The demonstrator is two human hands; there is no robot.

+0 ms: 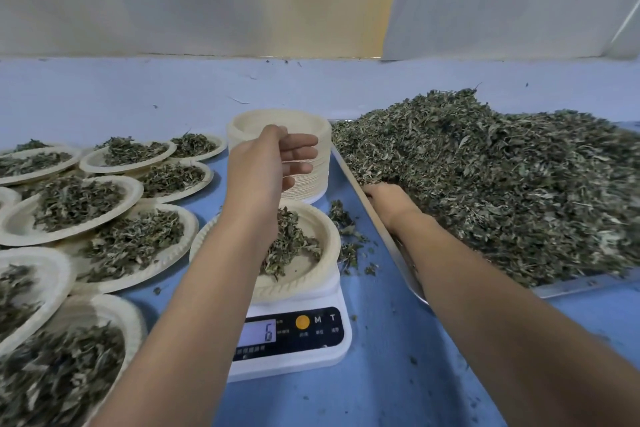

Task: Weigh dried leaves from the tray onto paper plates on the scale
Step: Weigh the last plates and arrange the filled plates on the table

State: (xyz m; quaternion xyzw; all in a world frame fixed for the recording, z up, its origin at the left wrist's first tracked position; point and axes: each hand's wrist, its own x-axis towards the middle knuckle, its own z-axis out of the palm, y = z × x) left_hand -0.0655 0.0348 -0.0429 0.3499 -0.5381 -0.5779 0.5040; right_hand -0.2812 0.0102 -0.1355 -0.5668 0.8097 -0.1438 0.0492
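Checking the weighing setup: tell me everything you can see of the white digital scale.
The white plastic digital scale sits flat on the blue table cover, near the metal tray. Its black panel carries a lit display reading 6, a round orange button and keys marked M and T. A cream paper plate of dried leaves rests on its platform; the left forearm hides one side.

Matt ribbed paper plates (301, 274), a glossy white plastic scale (304, 357), a shiny metal tray (585, 284), dry crumbly leaves (502, 184).
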